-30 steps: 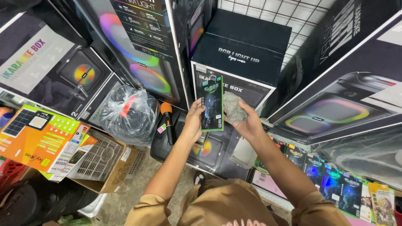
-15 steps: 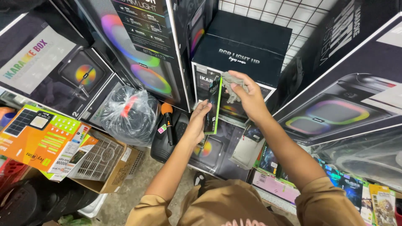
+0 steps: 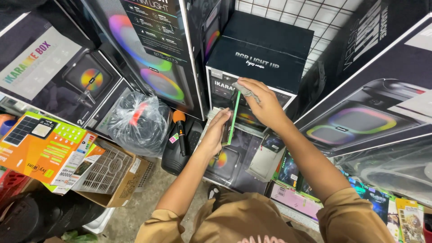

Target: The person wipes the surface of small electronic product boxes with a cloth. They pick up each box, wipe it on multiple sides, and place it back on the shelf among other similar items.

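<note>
While you look down at the stacked speaker cartons, your left hand (image 3: 217,135) sits just left of frame centre, fingers curled around the lower edge of a slim green-edged packet (image 3: 232,118), which stands upright, edge-on to the camera. Your right hand (image 3: 263,102) is above it, centre frame, closed over the packet's top with a grey cloth (image 3: 247,91) pressed under the fingers. Behind both: a black box (image 3: 263,49) at upper centre. Left of centre, an orange-tipped microphone (image 3: 180,130) lies beside a bagged bundle (image 3: 139,121).
</note>
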